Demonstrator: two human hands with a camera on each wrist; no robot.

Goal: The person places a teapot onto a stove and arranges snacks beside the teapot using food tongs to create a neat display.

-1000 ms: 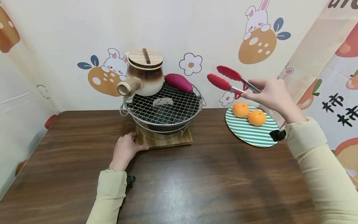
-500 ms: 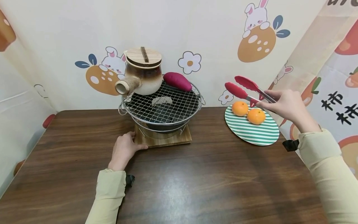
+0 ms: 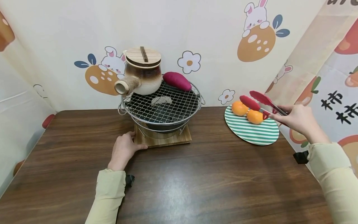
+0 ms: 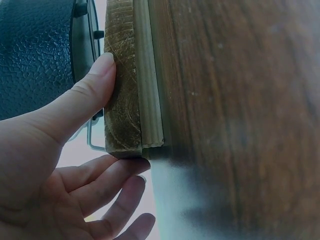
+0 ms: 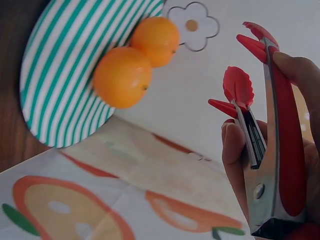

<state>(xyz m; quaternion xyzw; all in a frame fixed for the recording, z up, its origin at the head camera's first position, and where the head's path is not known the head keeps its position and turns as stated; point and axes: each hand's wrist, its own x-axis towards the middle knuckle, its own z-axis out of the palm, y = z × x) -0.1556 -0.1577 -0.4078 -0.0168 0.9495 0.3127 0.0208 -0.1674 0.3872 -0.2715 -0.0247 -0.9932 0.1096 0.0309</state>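
Observation:
My left hand (image 3: pixel 123 151) holds the front left corner of a square wooden board (image 3: pixel 167 142) under a round tabletop grill (image 3: pixel 173 126). In the left wrist view the thumb (image 4: pixel 90 92) presses the board's front face and the fingers bend against its side edge. My right hand (image 3: pixel 303 124) grips a pair of red-tipped metal tongs (image 3: pixel 251 103); their jaws are spread and hold nothing. The tips hang over the green-striped round plate (image 3: pixel 249 135), overlapping two oranges in the head view. One orange (image 3: pixel 238 109) lies behind the other orange (image 3: pixel 254 117).
On the grill's wire mesh (image 3: pixel 179 109) stand a brown-and-cream clay pot (image 3: pixel 145 85) with a wooden lid and side handle, and a purple sweet potato (image 3: pixel 176 81). A printed cloth (image 3: pixel 212 37) hangs behind the dark wooden table (image 3: pixel 218 174).
My right hand has moved the tongs down and to the right, from above the gap beside the plate to over the oranges. My left hand stays at the board's corner.

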